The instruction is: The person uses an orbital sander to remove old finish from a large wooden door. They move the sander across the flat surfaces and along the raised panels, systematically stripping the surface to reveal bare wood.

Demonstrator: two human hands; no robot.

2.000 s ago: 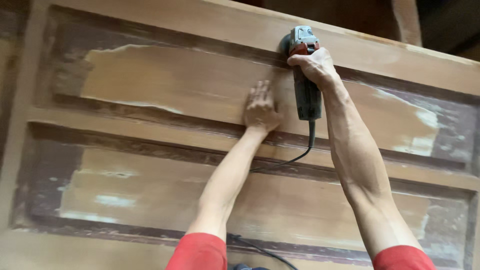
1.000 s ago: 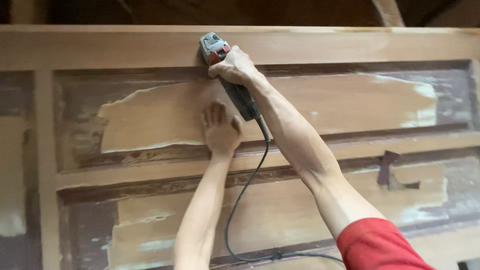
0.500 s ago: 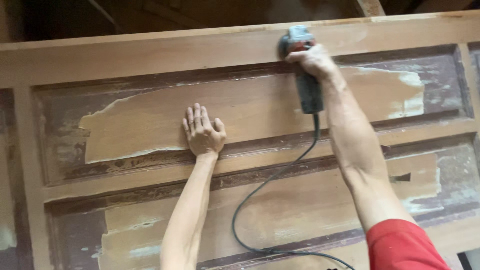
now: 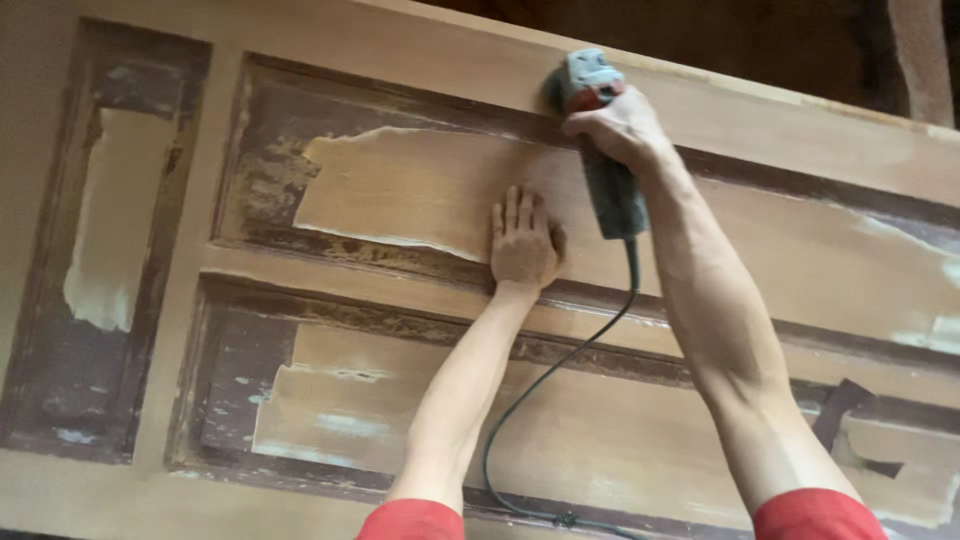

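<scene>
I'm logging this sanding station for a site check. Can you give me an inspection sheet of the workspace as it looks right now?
Surface: wooden panelled door, bare sanded patches, dark old finish left in the recesses.
Job's things: angle grinder, head at the upper panel's top edge.
Clutter: nothing seen.
Hands: right hand grips the grinder; left hand lies flat on the panel.
Cables: black power cord hangs from the grinder, looping down across the door.
Surroundings: dark space above the door; details unclear.
</scene>
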